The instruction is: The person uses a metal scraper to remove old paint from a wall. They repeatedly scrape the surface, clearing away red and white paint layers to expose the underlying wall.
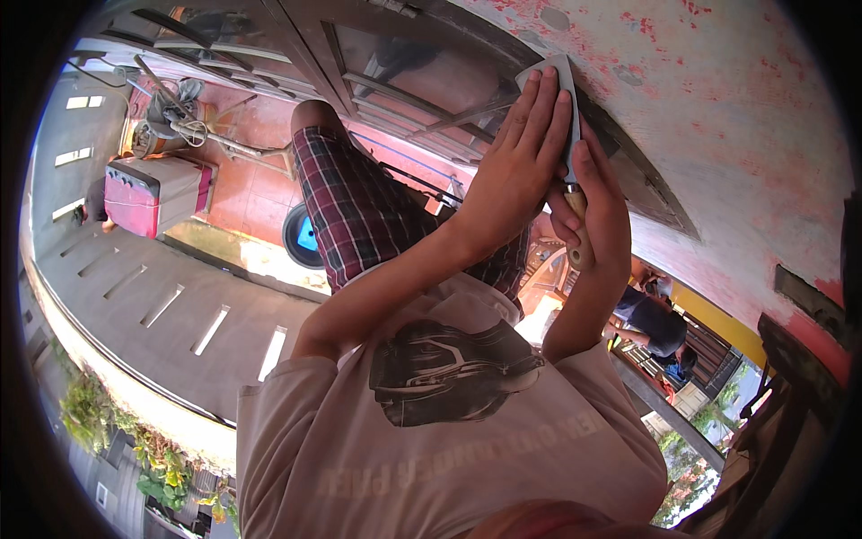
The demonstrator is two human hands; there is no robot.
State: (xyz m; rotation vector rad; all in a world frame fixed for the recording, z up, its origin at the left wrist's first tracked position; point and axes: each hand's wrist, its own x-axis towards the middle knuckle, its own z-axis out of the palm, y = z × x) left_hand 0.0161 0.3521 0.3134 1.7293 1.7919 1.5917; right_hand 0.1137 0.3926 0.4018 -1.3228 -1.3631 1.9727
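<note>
A broad-bladed scraper point(567, 77) with a wooden handle is held up where the brown window frame point(663, 195) meets the wall point(714, 121). My right hand point(603, 185) is wrapped around the handle, its thumb up by the neck of the blade. Across the blade lies my left hand point(518, 155), fingers extended and pressing flat on the metal, hiding much of it. Whether the blade's tip touches the wall or the frame is hard to tell. The whitish wall shows red patches of old paint and small grey filled spots.
Glass-paned brown shutters point(404, 87) stand close in front. To the left are a pink-and-white washing machine point(155, 188), a black tub point(295, 236) holding something blue, and cluttered poles point(236, 145). One person point(650, 320) bends at right; another point(94, 202) is partly hidden behind the machine.
</note>
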